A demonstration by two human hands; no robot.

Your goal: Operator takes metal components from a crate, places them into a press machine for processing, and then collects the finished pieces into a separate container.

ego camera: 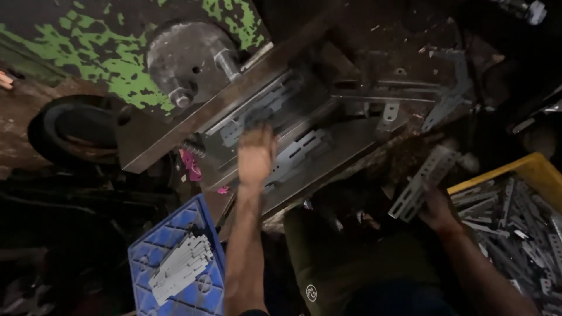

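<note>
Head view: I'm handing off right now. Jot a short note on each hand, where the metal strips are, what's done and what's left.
Left hand: reaching onto the press bed, over a perforated strip lying there; grip hidden.
Right hand: holds a stack of slotted strips beside the yellow crate.
Yellow crate: full of loose strips.
Blue crate: a small neat pile of strips.
Done: only that small pile, seemingly.
Left: most of the yellow crate, apparently.

Blue plastic crate point(143, 263) by my knee, grey plates stacked point(180, 268) inside. Round flywheel point(186, 57) above, green flaked paint point(105, 50) behind. Black tyre point(70, 131) far left.
</note>
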